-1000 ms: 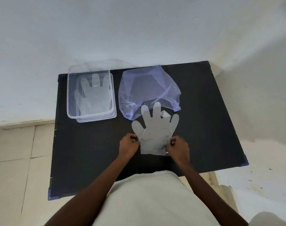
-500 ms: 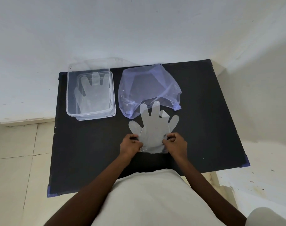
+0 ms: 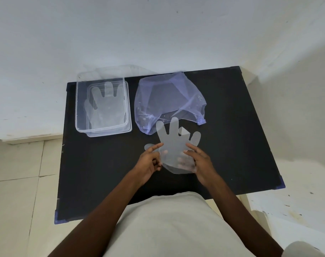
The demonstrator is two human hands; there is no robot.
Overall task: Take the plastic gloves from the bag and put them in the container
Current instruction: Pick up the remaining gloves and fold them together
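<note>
As the cuff end of the glove (image 3: 173, 145) has come up off the table (image 3: 102, 173) since a second ago, when it lay flat under both hands, the lift toward the container looks to have begun. The left hand (image 3: 148, 162) sits at the glove's left edge with its fingers half curled; its forefinger reaches out to the film near the thumb of the glove, and whether it pinches the sheet or only touches it I cannot tell. The right hand (image 3: 198, 162) grips the lower right of the glove, thumb on top and fingers showing blurred through the film from beneath. A second ago the hands were wider apart at the cuff corners; now they have closed in and the cuff bows into a curve, so the film is slack, not stretched.

The glove is thin, milky, half see-through plastic, flat-cut, its fingertips pointing away and just overlapping the mouth of the bag (image 3: 169, 101). The bag is limp, crinkled, bluish clear film, lying collapsed on the matte black tabletop; I can see no further gloves in it. Farther left, apart from the bag, stands the container (image 3: 78, 108), a clear stiff rectangular tub with rounded corners, with at least one glove (image 3: 106, 108) already lying flat inside.
</note>
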